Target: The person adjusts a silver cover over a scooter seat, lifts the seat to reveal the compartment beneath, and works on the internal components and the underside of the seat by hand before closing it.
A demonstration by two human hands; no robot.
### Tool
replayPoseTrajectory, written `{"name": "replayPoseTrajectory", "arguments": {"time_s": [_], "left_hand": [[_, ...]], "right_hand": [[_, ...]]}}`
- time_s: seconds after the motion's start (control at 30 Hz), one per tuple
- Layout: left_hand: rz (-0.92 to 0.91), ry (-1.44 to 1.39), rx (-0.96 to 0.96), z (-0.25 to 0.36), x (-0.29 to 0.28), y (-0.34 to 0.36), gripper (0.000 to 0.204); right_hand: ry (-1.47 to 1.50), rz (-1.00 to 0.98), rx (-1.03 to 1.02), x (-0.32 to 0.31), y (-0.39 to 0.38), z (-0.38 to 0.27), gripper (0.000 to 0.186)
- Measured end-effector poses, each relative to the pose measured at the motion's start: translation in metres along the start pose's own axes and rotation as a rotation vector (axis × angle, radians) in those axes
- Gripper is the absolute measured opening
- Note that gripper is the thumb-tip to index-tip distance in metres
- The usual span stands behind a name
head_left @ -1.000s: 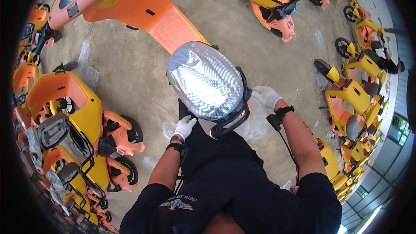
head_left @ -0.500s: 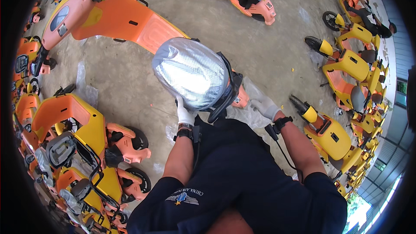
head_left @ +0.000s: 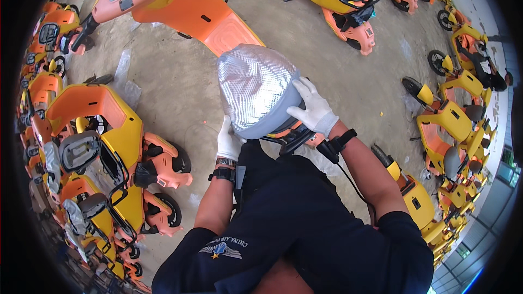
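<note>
A silver quilted cover (head_left: 252,84) with a grey band sits over the seat of the scooter with an orange footboard (head_left: 182,13) in front of me. My white-gloved left hand (head_left: 228,139) grips the cover's lower left edge, its fingertips partly hidden. My white-gloved right hand (head_left: 313,106) holds the grey band on the cover's right, fingers and thumb set apart along it. A black rear rail (head_left: 297,140) shows below the cover.
Yellow and orange scooters (head_left: 114,130) crowd the left, with more (head_left: 452,120) along the right wall. Another stands at upper right (head_left: 348,22). Plastic sheeting (head_left: 128,87) lies on the concrete floor (head_left: 171,92). A co-worker (head_left: 487,73) is bent among the right-hand scooters.
My right hand has moved up and left from beside the rail onto the cover. The cover has shifted and turned, so its grey band now faces my right hand.
</note>
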State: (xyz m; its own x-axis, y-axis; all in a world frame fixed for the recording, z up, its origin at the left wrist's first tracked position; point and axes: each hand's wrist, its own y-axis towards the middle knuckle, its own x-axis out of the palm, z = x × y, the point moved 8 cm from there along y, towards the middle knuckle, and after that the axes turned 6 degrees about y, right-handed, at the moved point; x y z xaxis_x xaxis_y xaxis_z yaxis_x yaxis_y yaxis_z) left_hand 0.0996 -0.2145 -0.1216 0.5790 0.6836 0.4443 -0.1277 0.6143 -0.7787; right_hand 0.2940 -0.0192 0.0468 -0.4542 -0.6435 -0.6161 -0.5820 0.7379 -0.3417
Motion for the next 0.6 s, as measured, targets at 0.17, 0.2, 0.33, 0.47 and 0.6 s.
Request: {"name": "replayPoseTrajectory", "arguments": {"time_s": [0.17,0.2,0.33,0.47,0.6], "left_hand": [[0.111,-0.103,0.081,0.013,-0.006,-0.011,0.057],[0.154,-0.075,0.091,0.015,-0.009,-0.013,0.054],[0.259,0.037,0.239,0.051,-0.006,-0.029,0.046],[0.266,0.315,0.605,0.117,0.004,-0.046,0.050],[0.172,0.546,0.907,0.177,0.018,-0.042,0.073]], "right_hand": [[-0.047,0.013,-0.087,0.000,0.028,-0.029,0.081],[-0.078,0.034,-0.111,-0.004,0.032,-0.031,0.082],[-0.204,0.060,-0.194,-0.011,0.060,-0.060,0.081],[-0.343,0.033,-0.202,-0.015,0.106,-0.101,0.076],[-0.375,0.023,-0.227,-0.020,0.147,-0.137,0.064]]}}
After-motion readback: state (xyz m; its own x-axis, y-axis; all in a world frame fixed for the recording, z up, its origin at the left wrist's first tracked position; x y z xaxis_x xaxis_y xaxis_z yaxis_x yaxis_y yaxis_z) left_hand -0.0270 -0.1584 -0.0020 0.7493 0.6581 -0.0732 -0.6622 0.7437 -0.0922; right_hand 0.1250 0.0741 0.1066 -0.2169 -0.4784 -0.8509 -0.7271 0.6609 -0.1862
